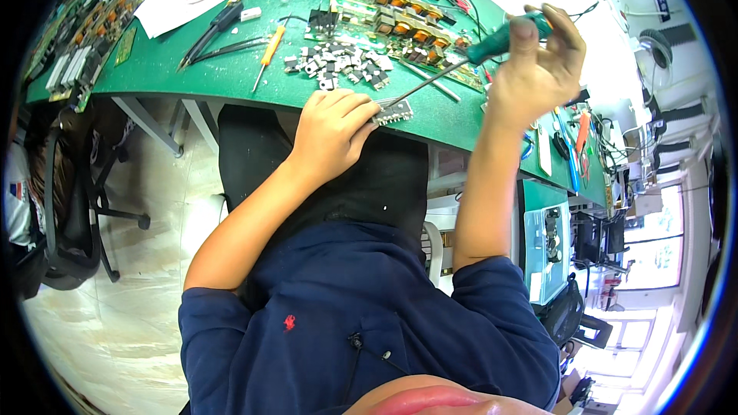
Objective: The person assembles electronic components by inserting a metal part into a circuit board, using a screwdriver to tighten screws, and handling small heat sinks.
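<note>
My right hand is raised over the right side of the green workbench, its fingers closed round the green handle of a screwdriver. The long, thin shaft slants down to the left, and its tip meets a small grey electronic module at the bench's front edge. Pins or teeth show along that module's near side. My left hand grips the module's left end with bent fingers, back of the hand up. Just beyond it lies a pile of small black-and-silver electronic components.
Circuit boards with copper coils lie behind the pile. An orange-handled screwdriver and a black soldering iron rest to the left, near more circuit boards. A clear plastic box stands at right; an office chair is at left.
</note>
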`<state>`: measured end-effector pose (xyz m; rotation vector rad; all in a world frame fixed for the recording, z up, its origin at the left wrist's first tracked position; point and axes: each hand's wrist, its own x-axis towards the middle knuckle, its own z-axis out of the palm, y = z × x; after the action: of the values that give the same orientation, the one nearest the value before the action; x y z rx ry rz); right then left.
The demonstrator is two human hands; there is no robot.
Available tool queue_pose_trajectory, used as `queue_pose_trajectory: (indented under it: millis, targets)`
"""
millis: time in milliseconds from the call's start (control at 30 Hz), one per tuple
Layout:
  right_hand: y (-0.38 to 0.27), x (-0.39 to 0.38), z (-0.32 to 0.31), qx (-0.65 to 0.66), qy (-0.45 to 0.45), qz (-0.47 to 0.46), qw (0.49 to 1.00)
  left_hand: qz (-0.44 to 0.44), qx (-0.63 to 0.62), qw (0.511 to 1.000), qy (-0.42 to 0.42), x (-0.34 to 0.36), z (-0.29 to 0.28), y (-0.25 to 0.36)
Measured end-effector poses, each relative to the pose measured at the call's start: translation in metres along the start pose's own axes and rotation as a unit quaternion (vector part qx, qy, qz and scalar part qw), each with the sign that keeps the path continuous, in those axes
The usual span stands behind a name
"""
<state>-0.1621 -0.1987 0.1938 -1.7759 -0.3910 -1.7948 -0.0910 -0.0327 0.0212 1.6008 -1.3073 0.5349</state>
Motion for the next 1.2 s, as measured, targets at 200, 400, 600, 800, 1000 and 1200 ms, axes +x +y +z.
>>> queue_pose_trajectory:
  millis: [200,400,600,800,1000,1200]
  targets:
    - [-0.019,0.011,-0.020,-0.020,-0.028,0.135,0.990,-0.002,-0.004,1.000,0.004,-0.001,-0.001,-0.002]
    - [-0.013,0.010,-0.020,0.032,-0.080,0.094,0.992,0.002,-0.007,1.000,0.006,-0.002,0.000,-0.004]
    - [-0.017,0.005,-0.011,-0.022,-0.100,0.067,0.992,0.009,-0.011,1.000,0.014,-0.001,0.000,-0.004]
    - [-0.026,0.009,-0.016,-0.166,-0.100,0.051,0.980,0.007,-0.015,1.000,0.012,-0.001,0.001,-0.005]
    - [-0.024,0.015,-0.005,-0.045,-0.102,0.088,0.990,0.010,-0.015,1.000,0.015,-0.002,0.001,-0.005]
    - [-0.018,0.017,-0.012,-0.111,-0.085,0.049,0.989,0.015,-0.005,1.000,0.013,-0.001,0.001,-0.007]
